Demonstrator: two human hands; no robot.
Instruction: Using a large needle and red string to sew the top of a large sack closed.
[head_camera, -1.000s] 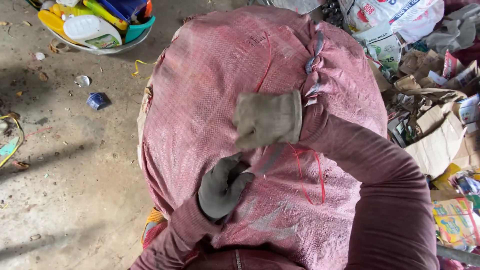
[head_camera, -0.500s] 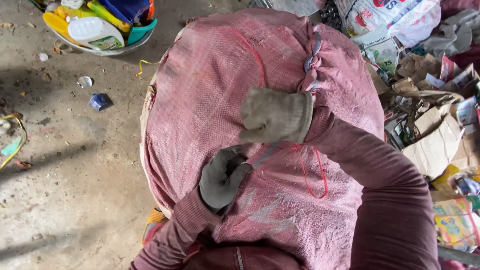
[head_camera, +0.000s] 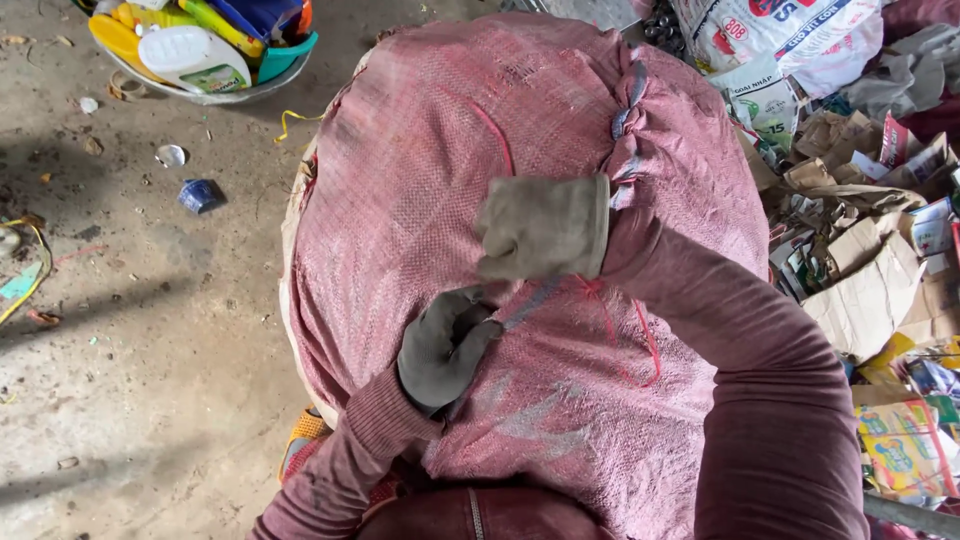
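Observation:
A big stuffed sack (head_camera: 430, 190) of faded red woven plastic fills the middle of the head view, its seam stitched with a grey cord along the right side. My left hand (head_camera: 445, 345), in a dark grey glove, is closed on the sack's cloth near its lower middle. My right hand (head_camera: 543, 227), in a tan glove, is a fist just above it, pressed on the sack. A thin red string (head_camera: 615, 320) runs under the right wrist; whether the fist grips it is hidden. Both sleeves are maroon.
A metal basin (head_camera: 215, 95) with plastic bottles stands at the top left on the dirty concrete floor (head_camera: 130, 350). A small blue scrap (head_camera: 200, 195) lies near it. Torn cardboard and paper waste (head_camera: 870, 290) are piled on the right, with white printed bags (head_camera: 775, 40) behind.
Both hands have stayed on the sack's middle, shifting only slightly. The view has drifted a little.

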